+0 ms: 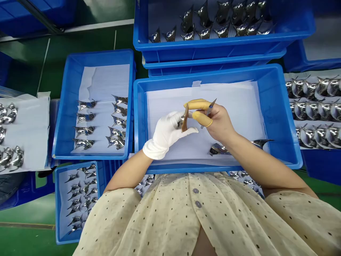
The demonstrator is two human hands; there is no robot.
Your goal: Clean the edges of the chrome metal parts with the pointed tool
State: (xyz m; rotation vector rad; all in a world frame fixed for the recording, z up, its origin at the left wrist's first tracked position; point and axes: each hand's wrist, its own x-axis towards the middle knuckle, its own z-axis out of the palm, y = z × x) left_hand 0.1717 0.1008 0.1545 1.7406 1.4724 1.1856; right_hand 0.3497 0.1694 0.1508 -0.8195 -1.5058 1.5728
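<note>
My left hand (165, 131), in a white glove, is closed around a shiny curved metal piece (184, 120) whose pointed tip stands up. Facing it, my right hand (221, 121) wears yellow finger covers on thumb and fingers. It grips a thin grey pointed tool (211, 106), with one end rising past the fingers and the other showing below them. Its exact kind is not clear. Both hands are above a blue tray (277, 117) lined with white paper (170, 103). Beneath my right forearm lies a mirror-bright metal piece (218, 149), partly hidden by the arm.
A blue tray (92, 58) on the left holds several shiny pieces in two columns. Stacked trays (213, 46) with more pieces stand beyond. Further pieces line white paper at far right (314, 113) and far left (34, 124). Another filled tray (57, 206) sits lower left.
</note>
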